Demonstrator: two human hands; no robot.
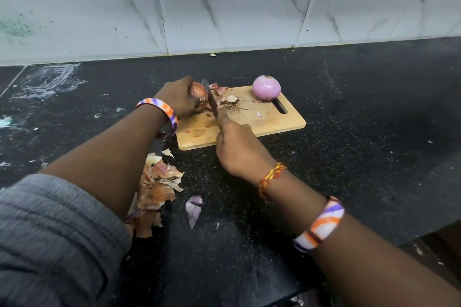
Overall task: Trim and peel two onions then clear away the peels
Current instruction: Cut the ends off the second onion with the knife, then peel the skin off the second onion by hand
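The cutting board (pixel 262 122) is pale, matt wood on a black speckled stone counter (pixel 361 112) with a dull sheen. The knife blade (pixel 210 99) is grey metal; the peeled onion (pixel 266 88) looks smooth and glossy, the loose peels (pixel 159 187) dry and papery.

head-worn view, angled down, near countertop (pixel 349 112)

Peeled onion (pixel 266 88) on cutting board (pixel 269 123) back right, peels (pixel 159 187) on counter (pixel 361 132) before board's left
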